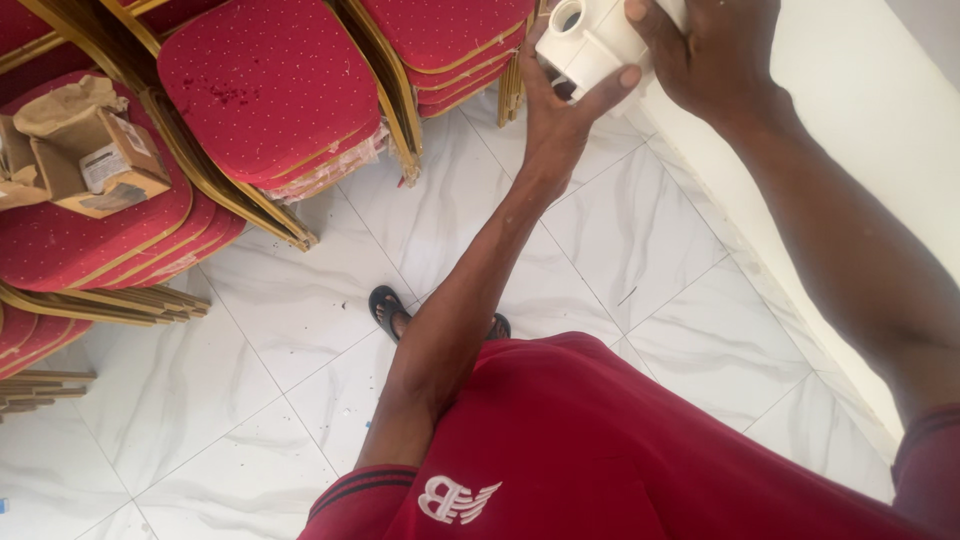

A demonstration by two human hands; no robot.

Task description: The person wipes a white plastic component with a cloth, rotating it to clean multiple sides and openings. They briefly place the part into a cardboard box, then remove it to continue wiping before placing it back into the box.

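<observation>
held up against the white wall (880, 130) at the top of the head view: a white plastic fitting (590, 40), blocky, smooth and matte, with a round open socket facing up-left. gripped by both hands at once. left hand (560, 125) under and behind it, arm stretched up from the body, thumb pressed along the lower right face, fingers (530, 75) curled around the left side. right hand (705, 50) clamped over the top right end, fingers (645, 20) wrapped down onto the upper face. both sets of fingers narrow, closed on the fitting, no gap showing. long axis of the fitting running roughly from lower left to upper right, toward the wall; right hand nearer the wall end, left hand nearer the open socket. far below, glossy white marble-look floor (300, 330) tiles with thin grout lines and dark specks. to the left, stacked chairs (270, 90) with red dotted upholstery and gold metal frames; a torn cardboard box (95, 150) resting on one stack.
</observation>
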